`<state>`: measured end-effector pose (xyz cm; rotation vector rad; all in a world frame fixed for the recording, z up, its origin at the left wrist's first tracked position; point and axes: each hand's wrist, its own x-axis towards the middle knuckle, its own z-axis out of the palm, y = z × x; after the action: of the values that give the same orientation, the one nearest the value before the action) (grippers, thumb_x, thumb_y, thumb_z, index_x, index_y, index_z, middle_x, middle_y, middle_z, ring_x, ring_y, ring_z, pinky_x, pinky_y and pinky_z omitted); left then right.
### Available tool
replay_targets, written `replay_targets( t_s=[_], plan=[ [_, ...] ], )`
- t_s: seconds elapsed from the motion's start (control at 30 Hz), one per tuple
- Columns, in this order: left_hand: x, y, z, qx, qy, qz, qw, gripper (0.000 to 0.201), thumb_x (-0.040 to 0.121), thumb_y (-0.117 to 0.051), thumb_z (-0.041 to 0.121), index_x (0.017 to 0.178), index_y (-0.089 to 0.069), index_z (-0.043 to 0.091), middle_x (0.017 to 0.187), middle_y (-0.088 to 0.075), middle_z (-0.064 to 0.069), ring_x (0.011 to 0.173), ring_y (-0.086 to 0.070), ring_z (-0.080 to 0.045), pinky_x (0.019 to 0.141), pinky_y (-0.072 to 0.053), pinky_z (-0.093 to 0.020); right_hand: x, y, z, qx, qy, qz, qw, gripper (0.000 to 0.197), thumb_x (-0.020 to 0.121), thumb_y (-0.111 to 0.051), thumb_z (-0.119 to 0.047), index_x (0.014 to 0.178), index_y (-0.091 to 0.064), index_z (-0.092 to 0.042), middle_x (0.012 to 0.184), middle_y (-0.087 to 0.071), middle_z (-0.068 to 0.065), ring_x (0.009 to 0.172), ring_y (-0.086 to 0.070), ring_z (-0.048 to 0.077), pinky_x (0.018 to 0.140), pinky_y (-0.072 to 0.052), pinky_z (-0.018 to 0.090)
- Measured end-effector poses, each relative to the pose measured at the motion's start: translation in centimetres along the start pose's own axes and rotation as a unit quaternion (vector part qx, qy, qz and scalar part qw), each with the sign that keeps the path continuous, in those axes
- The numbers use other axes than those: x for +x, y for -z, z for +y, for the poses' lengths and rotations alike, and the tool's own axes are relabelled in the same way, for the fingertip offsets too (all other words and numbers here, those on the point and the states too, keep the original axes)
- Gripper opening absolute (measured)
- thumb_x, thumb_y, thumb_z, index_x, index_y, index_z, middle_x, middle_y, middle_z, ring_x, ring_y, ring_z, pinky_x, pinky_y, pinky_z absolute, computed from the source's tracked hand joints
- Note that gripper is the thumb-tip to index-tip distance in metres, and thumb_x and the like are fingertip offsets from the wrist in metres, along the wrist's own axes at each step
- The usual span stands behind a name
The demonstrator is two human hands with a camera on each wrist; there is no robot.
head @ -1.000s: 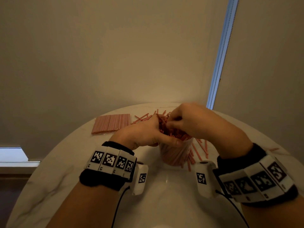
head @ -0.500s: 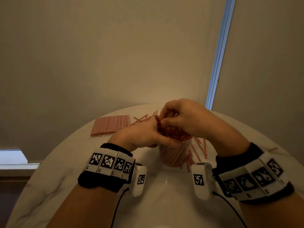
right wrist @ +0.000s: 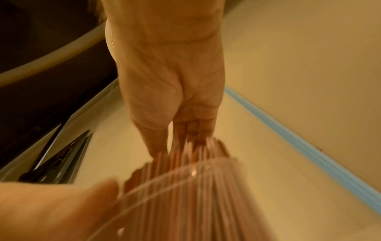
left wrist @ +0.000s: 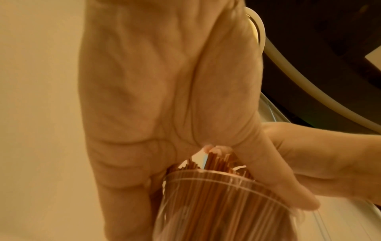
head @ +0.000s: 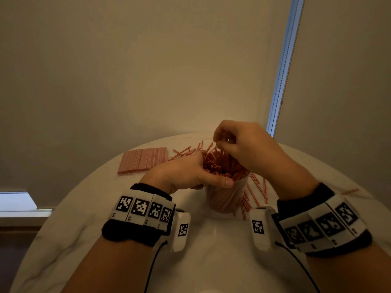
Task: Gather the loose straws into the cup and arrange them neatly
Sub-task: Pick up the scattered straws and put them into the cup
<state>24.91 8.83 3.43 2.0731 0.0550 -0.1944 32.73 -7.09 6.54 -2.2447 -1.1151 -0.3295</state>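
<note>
Above our left hand (head: 186, 174), which gripped the cup (head: 227, 197) on the counter (head: 211, 240), our right hand (head: 243, 146) had risen slightly, fingers pinched over the straws (head: 220, 163), suggesting we were still tidying while loose straws (head: 254, 193) waited beside it.

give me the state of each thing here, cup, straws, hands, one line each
clear plastic cup: upright on the table, packed with straws
straws in the cup: standing, tops uneven
loose straws: scattered flat on the table
wrapped straw pack: lying flat, untouched
left hand: wrapped round the cup's rim
right hand: fingers curled over the straw tops
</note>
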Motion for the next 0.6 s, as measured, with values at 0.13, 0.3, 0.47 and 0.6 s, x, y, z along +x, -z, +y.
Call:
replay_targets(
  t_s=[0.13,0.3,0.47,0.6],
  plan=[
    [0.0,0.4,-0.5,-0.001,0.028,0.026,0.999,0.135,0.056,-0.095,0.051,0.159,-0.009,0.034,0.140,-0.055,0.002,0.122,-0.057,-0.018,0.096,-0.057,-0.039,-0.3,0.3,0.6,0.023,-0.037,-0.124,0.991,0.012,0.095,-0.063,-0.030,0.100,-0.072,-0.036,0.096,-0.067,-0.017,0.089,-0.061,0.003,0.077,-0.052,0.023],
    [-1.3,3.4,-1.5,-0.078,0.027,0.114,0.990,0.119,0.061,-0.067,0.086,0.156,-0.032,0.022,0.141,-0.061,0.002,0.129,-0.056,-0.016,0.103,-0.051,-0.044,-0.3,2.7,2.3,0.125,-0.082,-0.023,0.988,0.014,0.099,-0.057,-0.032,0.095,-0.070,-0.033,0.080,-0.072,-0.019,0.074,-0.066,-0.004,0.070,-0.052,0.023],
    [1.5,6.9,-2.6,-0.037,0.100,0.219,0.970,0.054,0.093,-0.056,0.062,0.118,-0.066,0.015,0.117,-0.070,-0.004,0.111,-0.064,-0.021,0.100,-0.054,-0.045,0.0,3.6,7.5,0.059,-0.275,-0.061,0.958,0.024,0.101,-0.052,-0.023,0.097,-0.072,-0.011,0.086,-0.075,0.005,0.081,-0.072,0.019,0.083,-0.058,0.044],
    [6.2,8.7,-2.1,0.243,0.160,0.184,0.939,0.060,0.103,-0.043,0.057,0.128,-0.065,0.006,0.128,-0.066,-0.008,0.114,-0.062,-0.026,0.101,-0.046,-0.035,1.3,2.5,9.7,-0.083,-0.370,-0.231,0.896,0.028,0.103,-0.051,-0.028,0.096,-0.063,-0.003,0.090,-0.065,0.011,0.074,-0.062,0.023,0.063,-0.055,0.031]
  ],
)
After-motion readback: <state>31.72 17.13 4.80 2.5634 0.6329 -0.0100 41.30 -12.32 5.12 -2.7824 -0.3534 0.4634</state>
